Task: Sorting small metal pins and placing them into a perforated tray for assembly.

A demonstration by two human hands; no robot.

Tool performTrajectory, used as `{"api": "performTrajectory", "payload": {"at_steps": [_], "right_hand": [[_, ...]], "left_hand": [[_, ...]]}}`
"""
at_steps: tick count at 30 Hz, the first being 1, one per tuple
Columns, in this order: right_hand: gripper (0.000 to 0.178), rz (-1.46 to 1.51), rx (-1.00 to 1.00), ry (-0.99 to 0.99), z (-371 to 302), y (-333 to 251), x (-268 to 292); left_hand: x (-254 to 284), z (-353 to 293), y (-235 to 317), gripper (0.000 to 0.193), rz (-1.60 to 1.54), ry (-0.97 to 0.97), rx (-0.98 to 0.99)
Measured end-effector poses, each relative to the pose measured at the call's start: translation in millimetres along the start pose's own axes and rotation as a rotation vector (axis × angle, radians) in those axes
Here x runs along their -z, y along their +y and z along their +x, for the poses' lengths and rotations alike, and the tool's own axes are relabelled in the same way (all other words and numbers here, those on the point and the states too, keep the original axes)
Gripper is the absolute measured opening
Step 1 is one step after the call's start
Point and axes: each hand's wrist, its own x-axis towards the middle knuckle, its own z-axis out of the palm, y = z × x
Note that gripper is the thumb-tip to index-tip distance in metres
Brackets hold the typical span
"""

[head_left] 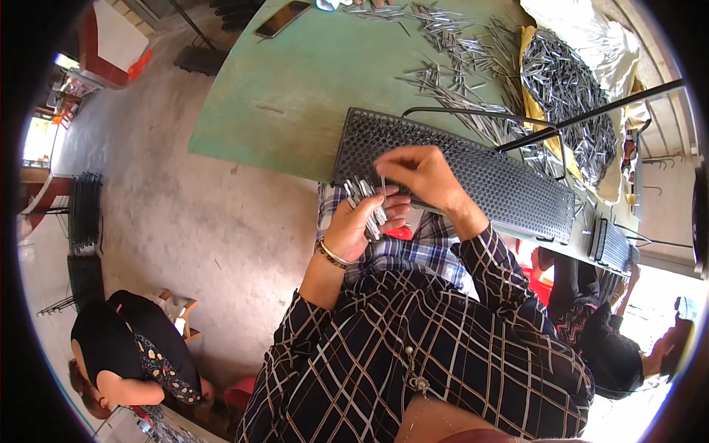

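In my left hand (347,230) lies a bundle of short, thin metal rods (365,204), clasped under the thumb. My right hand (428,177) is just above and right of it, thumb and fingers pinched together and slightly blurred. A single thin metal rod (383,184) appears to hang from that pinch. Both hands are at the near left part of a long black tray (480,171) full of small round holes, which lies along the near edge of the green table (273,111). The hands hide part of the tray.
Loose rods (461,55) are strewn behind the tray. An open sack (569,96) of rods stands at the far right. A black bar frame (591,111) crosses above the tray. A phone (283,19) lies at the far left. Other people (140,354) sit on both sides.
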Motion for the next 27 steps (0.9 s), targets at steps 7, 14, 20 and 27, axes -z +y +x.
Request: {"api": "performTrajectory", "payload": {"at_steps": [7,14,20,27], "right_hand": [[0.016,-0.284,0.373,0.463,40.0,15.0,1.7],[0.014,-0.544,0.607,0.484,47.4,37.9,-5.1],[0.01,-0.786,0.771,0.528,48.4,36.3,-6.0],[0.016,-0.665,0.676,0.458,40.8,26.8,-8.4]], "left_hand": [[16.9,-4.9,-7.5,0.031,0.13,0.034,0.061],[15.6,-15.4,-1.9,0.022,0.178,0.081,0.067],[4.9,-10.2,-0.1,0.02,0.093,0.082,0.025],[3.7,-5.5,2.6,0.028,0.018,0.061,0.046]]}}
